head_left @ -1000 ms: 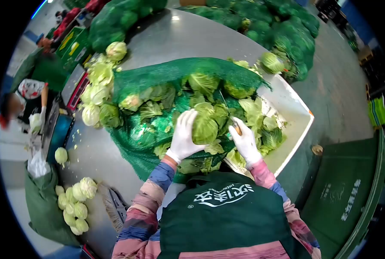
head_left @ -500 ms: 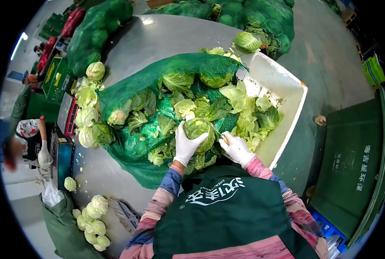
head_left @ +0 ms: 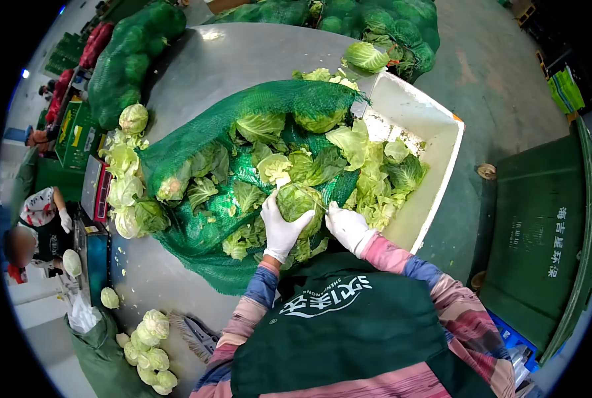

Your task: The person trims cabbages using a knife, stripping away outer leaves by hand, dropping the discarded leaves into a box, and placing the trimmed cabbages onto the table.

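My gloved left hand (head_left: 283,229) is closed round the left side of a green cabbage (head_left: 298,203), thumb along its near side. At the cabbage's right side, my gloved right hand (head_left: 346,225) grips a knife (head_left: 324,208); its thin blade is against the head and the handle is mostly hidden in the fingers. Beneath both hands lies a green mesh bag (head_left: 206,249), spread open with loose leaves and several whole cabbages in it. Trimmed leaves (head_left: 375,192) are heaped to the right, spilling into a white bin (head_left: 435,176).
Peeled cabbages (head_left: 125,189) line the left side of the metal table (head_left: 243,53); more (head_left: 151,345) lie nearer. Full mesh bags (head_left: 133,66) stand beyond. A large green waste bin (head_left: 534,245) is at right. Another person (head_left: 44,225) works at left beside a scale (head_left: 96,192).
My right hand has shifted slightly left, closer to the cabbage, and less of the knife blade shows. The view has shifted a little. At left, the other person's hands have moved.
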`<state>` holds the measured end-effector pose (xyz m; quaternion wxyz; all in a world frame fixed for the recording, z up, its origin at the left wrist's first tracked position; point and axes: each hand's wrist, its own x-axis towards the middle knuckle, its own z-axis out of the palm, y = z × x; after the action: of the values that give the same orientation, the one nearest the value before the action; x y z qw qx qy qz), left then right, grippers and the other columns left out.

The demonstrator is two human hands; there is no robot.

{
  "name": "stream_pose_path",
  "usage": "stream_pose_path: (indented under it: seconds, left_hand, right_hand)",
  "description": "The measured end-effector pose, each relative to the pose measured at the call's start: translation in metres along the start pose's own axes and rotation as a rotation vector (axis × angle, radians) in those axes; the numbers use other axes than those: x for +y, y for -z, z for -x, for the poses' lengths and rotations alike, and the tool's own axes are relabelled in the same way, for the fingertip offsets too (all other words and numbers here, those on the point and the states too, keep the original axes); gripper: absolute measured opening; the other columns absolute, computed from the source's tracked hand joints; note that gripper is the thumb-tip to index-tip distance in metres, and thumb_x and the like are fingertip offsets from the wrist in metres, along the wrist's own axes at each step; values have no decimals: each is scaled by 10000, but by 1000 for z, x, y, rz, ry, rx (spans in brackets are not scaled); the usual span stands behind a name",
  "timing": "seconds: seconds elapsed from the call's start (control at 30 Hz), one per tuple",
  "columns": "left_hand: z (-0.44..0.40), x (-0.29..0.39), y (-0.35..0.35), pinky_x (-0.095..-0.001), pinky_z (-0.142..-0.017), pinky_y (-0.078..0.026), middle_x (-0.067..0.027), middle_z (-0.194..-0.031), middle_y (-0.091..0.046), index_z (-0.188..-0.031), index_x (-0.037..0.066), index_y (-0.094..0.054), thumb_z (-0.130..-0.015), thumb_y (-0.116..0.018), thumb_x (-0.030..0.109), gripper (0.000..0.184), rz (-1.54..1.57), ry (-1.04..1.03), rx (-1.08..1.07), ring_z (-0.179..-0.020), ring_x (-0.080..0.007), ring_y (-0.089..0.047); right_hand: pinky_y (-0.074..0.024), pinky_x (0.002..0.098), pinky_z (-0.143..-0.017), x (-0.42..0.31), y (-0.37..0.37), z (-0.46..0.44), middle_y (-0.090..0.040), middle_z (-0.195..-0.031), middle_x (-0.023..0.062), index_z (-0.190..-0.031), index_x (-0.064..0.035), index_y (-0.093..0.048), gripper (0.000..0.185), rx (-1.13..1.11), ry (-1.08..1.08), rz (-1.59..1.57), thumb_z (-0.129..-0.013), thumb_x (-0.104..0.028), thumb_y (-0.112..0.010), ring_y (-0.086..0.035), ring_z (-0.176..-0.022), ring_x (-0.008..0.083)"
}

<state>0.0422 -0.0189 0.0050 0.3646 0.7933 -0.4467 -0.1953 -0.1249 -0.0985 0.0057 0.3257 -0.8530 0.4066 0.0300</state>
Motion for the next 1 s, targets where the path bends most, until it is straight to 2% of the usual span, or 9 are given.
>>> stream_pose_path:
  seconds: [0.2,0.37,0.5,0.63,0.67,0.7,0.83,0.9,1.0]
  left_hand:
    - [26,-4,5,-427,-1082,-296,-182,-1339,-394,-1369,15,-348,-618,-882,319,970,107,-95,26,-1260,-350,-355]
    - [23,-4,27,-383,-1079,-324,-162,-1356,-393,-1384,0,-307,-691,-848,228,908,386,104,-126,-1262,-263,-392]
    - [6,7,23,-331,-1064,-349,-144,-1342,-405,-1362,-20,-313,-798,-759,162,742,810,220,-44,-1236,-218,-432]
    - [0,-3,10,-357,-1023,-395,-140,-1336,-416,-1366,28,-296,-811,-755,214,744,680,41,-47,-1225,-228,-447]
    - [-3,2,11,-398,-982,-421,-137,-1337,-418,-1370,60,-280,-803,-765,239,767,783,345,-121,-1216,-237,-457]
    - [-8,11,14,-440,-942,-447,-134,-1338,-419,-1374,93,-264,-796,-774,264,790,876,652,-197,-1206,-246,-467]
    - [-9,-13,7,-549,-873,-449,-128,-1353,-410,-1384,126,-222,-754,-813,280,877,850,696,-163,-1153,-257,-515]
    - [-9,-10,11,-482,-909,-455,-134,-1313,-453,-1365,60,-256,-741,-824,230,861,850,681,-127,-1152,-236,-516]
    - [-13,0,10,-305,-930,-457,-135,-1212,-535,-1286,-34,-378,-695,-852,145,778,814,454,-191,-1123,-193,-524]
  right_hand:
    - [-536,452,-690,26,-37,-18,-673,-959,244,-1268,101,-457,435,-217,-126,71,-996,-210,-324,-675,-769,373]
    - [-514,367,-620,18,-24,-10,-652,-822,159,-1466,-124,-340,581,-96,-172,-722,-932,-255,-528,-627,-617,270]
    - [-505,369,-604,1,4,-2,-649,-850,135,-1503,-232,-264,659,261,80,-402,-913,-221,-557,-627,-655,302]
    - [-515,357,-620,-17,20,11,-662,-919,120,-1497,-279,-292,696,363,97,-155,-883,-159,-597,-643,-719,321]
    - [-519,354,-619,-8,8,9,-660,-888,104,-1496,-295,-291,700,422,157,-156,-882,-161,-599,-648,-695,288]
    - [-519,354,-619,-4,11,8,-660,-888,104,-1496,-295,-291,700,419,165,-153,-882,-161,-599,-648,-695,288]
    - [-517,353,-608,86,-10,-22,-677,-919,155,-1524,-157,-197,685,379,-190,-621,-947,-274,-548,-650,-710,283]
    - [-526,384,-666,113,8,-22,-681,-960,194,-1515,-94,-187,683,539,-441,-372,-963,-302,-532,-666,-772,307]
    - [-523,415,-758,53,47,-8,-682,-982,198,-1470,-83,-309,609,325,-185,-380,-961,-352,-505,-669,-817,348]
